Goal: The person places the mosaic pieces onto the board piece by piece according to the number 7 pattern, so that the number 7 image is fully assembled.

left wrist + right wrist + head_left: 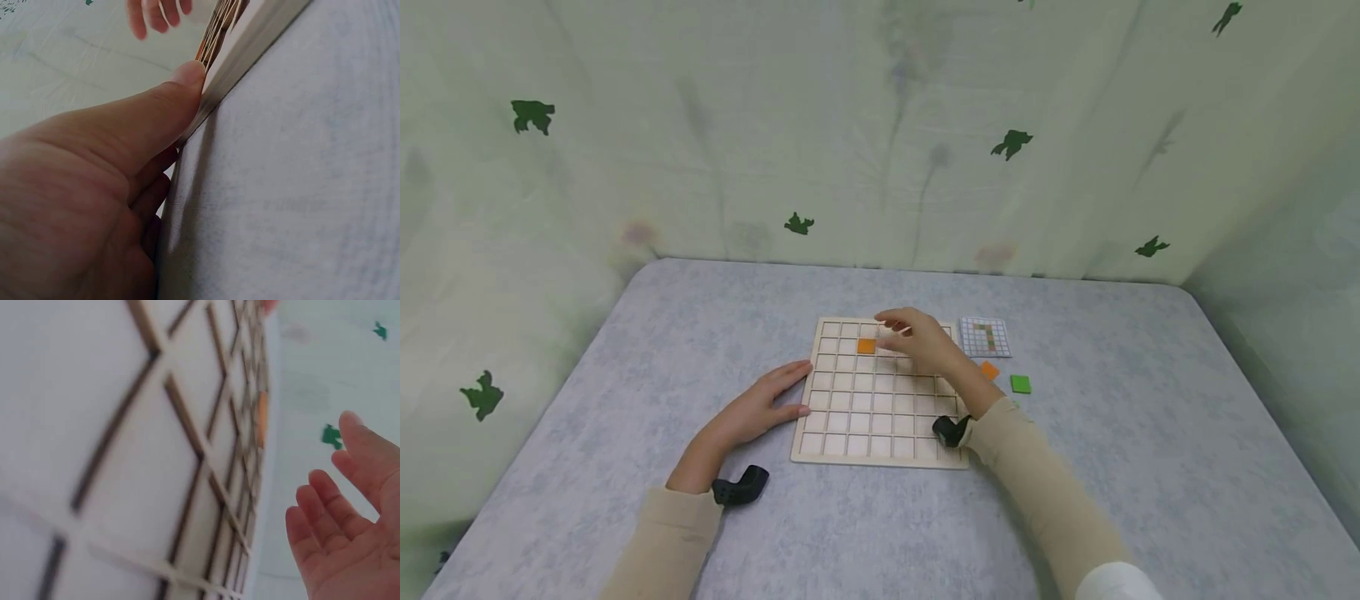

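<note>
Wooden, the board [862, 403] lay on the table [1150, 467]; the left hand [756, 410], fingers spread, touched its edge, probably steadying it; the right hand [921, 342], fingers parted and empty, hovered beside the board's orange tile [867, 346].

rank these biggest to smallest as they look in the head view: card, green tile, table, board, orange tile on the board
1. Table
2. Board
3. Card
4. Green tile and orange tile: they look about alike, so I won't rank them.
</note>
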Available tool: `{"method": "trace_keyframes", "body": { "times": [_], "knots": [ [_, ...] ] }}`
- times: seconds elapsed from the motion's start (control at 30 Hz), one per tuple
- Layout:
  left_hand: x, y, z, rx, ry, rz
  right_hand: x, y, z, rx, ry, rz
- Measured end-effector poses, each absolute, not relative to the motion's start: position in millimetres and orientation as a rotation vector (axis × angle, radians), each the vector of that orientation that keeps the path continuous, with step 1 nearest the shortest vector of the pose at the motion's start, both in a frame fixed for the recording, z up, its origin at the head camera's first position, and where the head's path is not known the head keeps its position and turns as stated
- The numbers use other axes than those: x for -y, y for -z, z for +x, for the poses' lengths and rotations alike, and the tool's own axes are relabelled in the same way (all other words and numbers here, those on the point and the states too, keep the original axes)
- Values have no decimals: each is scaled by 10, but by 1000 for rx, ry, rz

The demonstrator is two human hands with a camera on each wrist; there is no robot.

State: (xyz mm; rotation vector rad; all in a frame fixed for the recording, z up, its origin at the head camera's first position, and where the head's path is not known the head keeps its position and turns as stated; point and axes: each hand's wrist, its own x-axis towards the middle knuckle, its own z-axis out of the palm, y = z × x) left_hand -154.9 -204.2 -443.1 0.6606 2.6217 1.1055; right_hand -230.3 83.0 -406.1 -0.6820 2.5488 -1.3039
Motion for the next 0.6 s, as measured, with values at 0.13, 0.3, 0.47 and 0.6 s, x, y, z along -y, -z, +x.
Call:
{"method": "trace_keyframes", "body": {
  "times": [0.13, 0.3, 0.47, 0.6],
  "knots": [
    [2037, 4438, -1548, -2616, -1112, 638, -1049, 3963, -2223, -2587, 1389, -744],
    [2026, 4447, -1558, -2610, -1114, 624, -1383, 3895, -2076, -2647, 1450, -722],
    [2023, 4451, -1564, -2608, -1117, 632, -1744, 3940, -1923, -2738, 1431, -642],
    [2029, 4451, -1558, -2607, -1120, 622, -1993, 4036, -1821, -2780, 1409, -601]
  ]
}}
